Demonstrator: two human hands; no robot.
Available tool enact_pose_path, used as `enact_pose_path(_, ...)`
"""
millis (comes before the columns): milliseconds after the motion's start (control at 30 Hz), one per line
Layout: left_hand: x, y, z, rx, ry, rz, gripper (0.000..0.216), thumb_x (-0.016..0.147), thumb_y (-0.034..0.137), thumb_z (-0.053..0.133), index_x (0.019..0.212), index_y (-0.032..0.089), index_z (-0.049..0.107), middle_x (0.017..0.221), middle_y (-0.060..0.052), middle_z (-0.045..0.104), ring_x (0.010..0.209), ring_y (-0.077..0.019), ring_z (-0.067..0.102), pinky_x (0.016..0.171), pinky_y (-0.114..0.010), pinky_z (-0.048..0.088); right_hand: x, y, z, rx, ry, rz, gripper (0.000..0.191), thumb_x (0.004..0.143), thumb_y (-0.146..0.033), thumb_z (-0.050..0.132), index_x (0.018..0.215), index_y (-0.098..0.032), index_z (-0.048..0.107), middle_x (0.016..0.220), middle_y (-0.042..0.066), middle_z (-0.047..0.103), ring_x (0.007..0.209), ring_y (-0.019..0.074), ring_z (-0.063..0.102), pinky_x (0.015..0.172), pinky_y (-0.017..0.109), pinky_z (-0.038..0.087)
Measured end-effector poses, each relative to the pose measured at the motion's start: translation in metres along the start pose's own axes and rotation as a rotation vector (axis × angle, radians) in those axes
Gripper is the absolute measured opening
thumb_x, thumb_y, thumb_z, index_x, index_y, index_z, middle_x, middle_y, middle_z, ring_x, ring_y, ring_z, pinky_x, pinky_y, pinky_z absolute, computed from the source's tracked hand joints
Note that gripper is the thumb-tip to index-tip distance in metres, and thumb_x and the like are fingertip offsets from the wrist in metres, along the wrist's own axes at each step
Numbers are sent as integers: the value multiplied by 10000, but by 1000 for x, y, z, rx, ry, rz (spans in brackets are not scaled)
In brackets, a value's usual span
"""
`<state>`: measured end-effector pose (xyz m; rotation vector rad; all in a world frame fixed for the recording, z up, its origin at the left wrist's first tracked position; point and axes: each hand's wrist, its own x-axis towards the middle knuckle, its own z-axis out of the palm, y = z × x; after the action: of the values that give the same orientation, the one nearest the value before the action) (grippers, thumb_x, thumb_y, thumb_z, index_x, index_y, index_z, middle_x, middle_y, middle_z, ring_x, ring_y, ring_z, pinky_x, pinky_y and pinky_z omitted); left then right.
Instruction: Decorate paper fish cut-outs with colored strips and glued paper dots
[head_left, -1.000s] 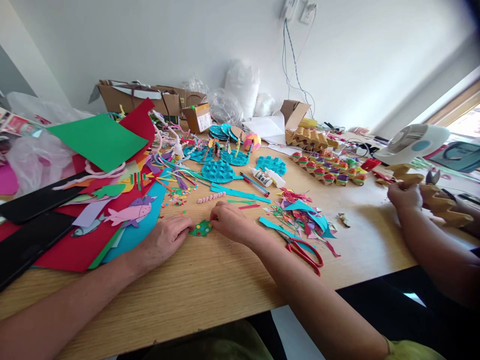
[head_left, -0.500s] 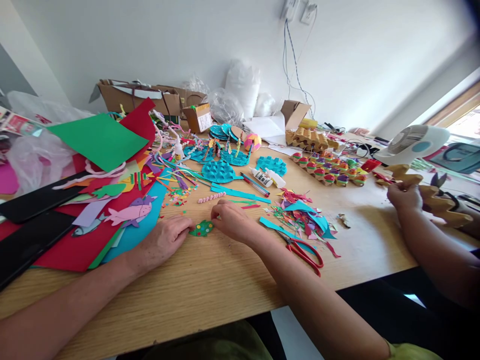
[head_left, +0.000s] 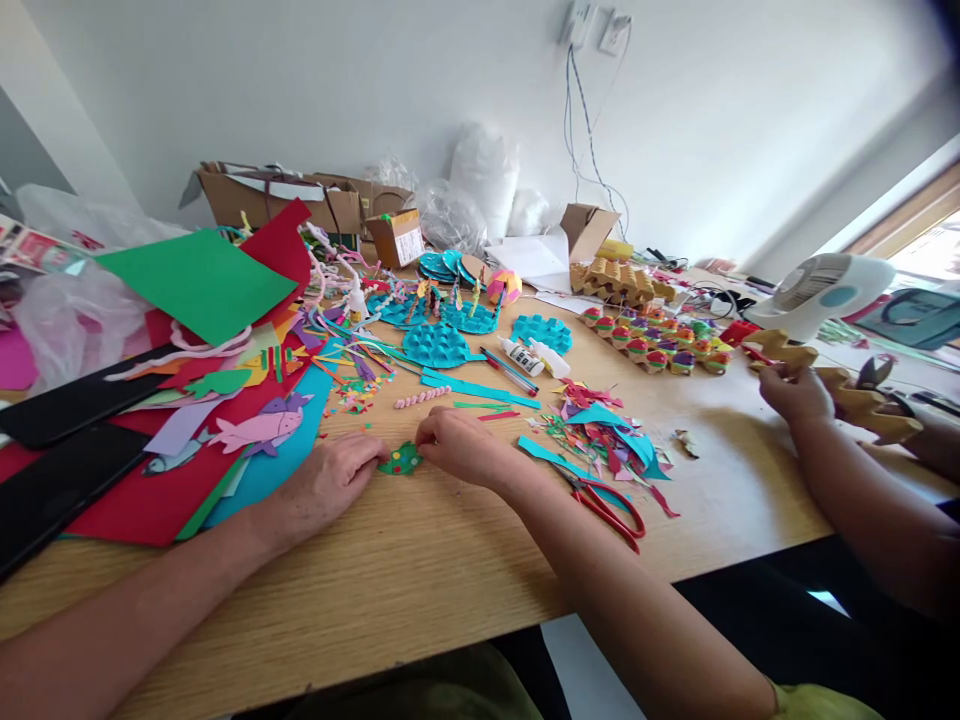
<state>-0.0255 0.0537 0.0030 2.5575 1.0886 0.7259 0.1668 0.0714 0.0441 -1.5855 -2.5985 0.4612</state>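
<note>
A small green paper cutout (head_left: 400,459) with yellow, red and white dots lies on the table between my two hands. My left hand (head_left: 341,475) is closed, its fingertips holding the cutout's left edge. With fingers pinched together, my right hand (head_left: 461,447) touches the cutout's right end; what is between those fingertips is hidden. Just beyond are a twisted pink strip (head_left: 422,397) and small bits of coloured paper (head_left: 358,393). Red-handled scissors (head_left: 607,505) rest on the table beside my right forearm.
Coloured paper sheets (head_left: 187,285) and black phones (head_left: 67,490) lie at left. Blue egg-carton pieces (head_left: 435,343), glue bottles (head_left: 521,355) and paper scraps (head_left: 607,430) are ahead. At right, a co-worker's hand (head_left: 799,395) holds a cardboard egg-carton piece (head_left: 840,388) near a white fan (head_left: 821,290).
My right hand has shifted slightly left, over the cutout's right end. My left hand stays in place. The co-worker's hand and carton piece have moved a little left.
</note>
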Motion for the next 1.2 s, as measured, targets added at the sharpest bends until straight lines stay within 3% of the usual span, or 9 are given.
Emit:
enact_pose_path(400,0,1,-2,-5,-23,-21,225,797,113,357,805,180,572,782,-20,628,745,-152,592,683,-260,461,-1,2,3,24,9,10,187,717,-149,516,803,-167,681,848,53,655,803,158,561,632,218,363)
enact_pose_path(667,2,4,-4,-59,-48,-72,227,796,105,370,812,170,587,802,-26,638,763,-150,596,697,-252,453,-15,6,-13,171,177,55,129,692,-91,515,737,-156,617,768,27,620,702,123,526,609,209,358)
enact_pose_path(767,3,6,-7,-93,-87,-138,223,782,101,391,805,172,601,778,-11,643,724,-140,597,656,-232,450,-18,6,-12,226,196,68,124,691,-71,506,720,-152,596,737,21,607,665,117,511,583,209,347)
enact_pose_path(933,6,4,-12,-222,-78,-232,220,775,123,410,803,178,621,783,-2,656,728,-129,599,662,-217,458,-18,3,0,333,340,-2,86,728,-89,514,684,-163,526,689,-1,573,639,109,494,566,204,336)
enact_pose_path(1100,17,-7,-33,-199,32,-294,177,759,193,449,790,164,620,803,-19,654,743,-147,602,673,-242,471,-20,5,14,304,466,-101,89,767,-114,493,700,-174,493,724,18,549,678,127,487,605,223,358)
enact_pose_path(1200,32,-17,-52,-126,3,-329,199,780,240,441,848,178,617,822,-11,669,759,-160,609,671,-255,475,-23,5,18,296,520,-147,86,786,-124,467,724,-176,496,755,32,551,703,136,492,629,231,371)
